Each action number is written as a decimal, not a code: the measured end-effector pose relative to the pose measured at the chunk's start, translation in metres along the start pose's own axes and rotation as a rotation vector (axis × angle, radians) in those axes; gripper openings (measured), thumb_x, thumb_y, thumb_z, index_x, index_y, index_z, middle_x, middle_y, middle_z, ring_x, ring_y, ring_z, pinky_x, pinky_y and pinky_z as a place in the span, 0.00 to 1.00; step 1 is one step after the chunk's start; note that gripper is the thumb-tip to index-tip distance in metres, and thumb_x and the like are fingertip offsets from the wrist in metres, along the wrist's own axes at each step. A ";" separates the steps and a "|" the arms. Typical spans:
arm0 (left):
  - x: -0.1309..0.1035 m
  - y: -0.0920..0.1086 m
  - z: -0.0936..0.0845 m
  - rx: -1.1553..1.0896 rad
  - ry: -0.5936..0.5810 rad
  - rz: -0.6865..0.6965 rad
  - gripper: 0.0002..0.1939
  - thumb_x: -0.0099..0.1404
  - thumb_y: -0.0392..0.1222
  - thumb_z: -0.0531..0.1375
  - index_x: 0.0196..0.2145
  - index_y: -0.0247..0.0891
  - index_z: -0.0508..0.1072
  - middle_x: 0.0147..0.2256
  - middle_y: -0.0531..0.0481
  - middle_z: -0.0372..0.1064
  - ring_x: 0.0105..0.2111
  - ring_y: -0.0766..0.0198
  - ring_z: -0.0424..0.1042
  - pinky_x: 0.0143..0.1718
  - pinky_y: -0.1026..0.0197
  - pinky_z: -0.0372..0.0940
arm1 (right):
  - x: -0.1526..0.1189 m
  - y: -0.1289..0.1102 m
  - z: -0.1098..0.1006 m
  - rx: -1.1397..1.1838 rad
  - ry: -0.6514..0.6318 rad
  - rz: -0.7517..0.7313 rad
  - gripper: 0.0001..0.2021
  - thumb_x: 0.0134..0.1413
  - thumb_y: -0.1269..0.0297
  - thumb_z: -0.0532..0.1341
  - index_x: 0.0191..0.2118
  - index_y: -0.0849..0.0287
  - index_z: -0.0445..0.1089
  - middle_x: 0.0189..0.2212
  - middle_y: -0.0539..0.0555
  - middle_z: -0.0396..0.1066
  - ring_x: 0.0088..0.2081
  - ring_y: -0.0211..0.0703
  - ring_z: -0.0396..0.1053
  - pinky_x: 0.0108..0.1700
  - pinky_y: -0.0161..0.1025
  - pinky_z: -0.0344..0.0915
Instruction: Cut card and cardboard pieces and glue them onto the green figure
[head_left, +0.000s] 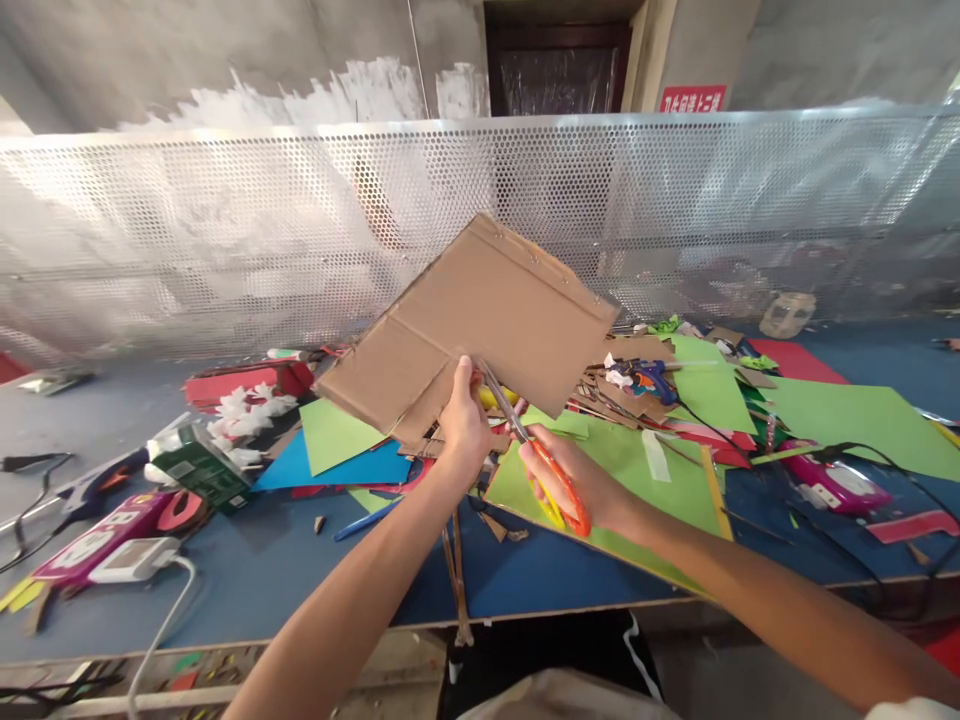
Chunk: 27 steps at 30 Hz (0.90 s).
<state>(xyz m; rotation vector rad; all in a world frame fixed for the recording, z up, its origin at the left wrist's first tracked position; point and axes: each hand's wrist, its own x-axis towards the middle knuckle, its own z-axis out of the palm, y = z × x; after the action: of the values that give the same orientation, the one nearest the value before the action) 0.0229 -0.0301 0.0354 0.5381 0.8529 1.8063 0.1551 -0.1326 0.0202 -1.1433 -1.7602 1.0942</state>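
A brown piece of cardboard [499, 305] is held up tilted above the table, with creases across it and a ragged upper right edge. My left hand [466, 415] grips its lower edge, thumb on the near face. In my right hand [577, 470] is a pair of scissors [559, 485] with orange and yellow handles. Their blades point up and left and meet the cardboard's lower edge close to my left thumb. Beneath lie green paper sheets [607, 500] and a blue sheet [330, 462].
Behind the blue table [247, 590] stands a perforated metal screen [285, 230]. Glue guns [652, 380], a green box [202, 465], pink power strips [832, 480] with cables, a pale mask [787, 314] and cardboard scraps lie around. A blue pen [367, 518] rests near the left forearm.
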 end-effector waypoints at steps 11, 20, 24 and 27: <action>-0.002 -0.002 0.001 0.043 -0.004 -0.082 0.19 0.58 0.56 0.72 0.27 0.39 0.73 0.31 0.50 0.73 0.27 0.62 0.77 0.24 0.62 0.73 | 0.002 -0.001 -0.012 -0.153 0.036 0.023 0.14 0.71 0.48 0.53 0.42 0.53 0.65 0.21 0.46 0.64 0.21 0.40 0.65 0.23 0.33 0.56; -0.010 -0.001 0.011 -0.098 0.008 -0.082 0.16 0.56 0.50 0.74 0.30 0.38 0.76 0.31 0.51 0.74 0.32 0.63 0.77 0.35 0.62 0.75 | 0.007 0.002 -0.011 -0.410 0.060 -0.101 0.12 0.75 0.57 0.46 0.38 0.53 0.59 0.22 0.47 0.61 0.21 0.41 0.62 0.27 0.37 0.55; -0.006 -0.004 0.017 -0.105 0.020 -0.089 0.16 0.55 0.50 0.75 0.31 0.38 0.77 0.33 0.50 0.77 0.36 0.61 0.78 0.39 0.61 0.75 | 0.006 0.005 -0.015 -0.527 0.055 -0.089 0.12 0.75 0.57 0.45 0.39 0.54 0.58 0.22 0.47 0.61 0.21 0.41 0.59 0.28 0.39 0.52; 0.005 -0.005 0.019 -0.083 0.035 -0.032 0.15 0.56 0.49 0.74 0.32 0.38 0.78 0.33 0.48 0.78 0.38 0.59 0.79 0.40 0.61 0.74 | 0.002 0.004 -0.023 -0.584 0.004 -0.073 0.12 0.75 0.57 0.46 0.38 0.54 0.58 0.22 0.46 0.60 0.21 0.40 0.57 0.29 0.38 0.50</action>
<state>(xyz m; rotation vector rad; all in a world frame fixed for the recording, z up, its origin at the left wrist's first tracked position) 0.0375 -0.0184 0.0436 0.4384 0.8026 1.8178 0.1760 -0.1244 0.0248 -1.3960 -2.1714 0.5364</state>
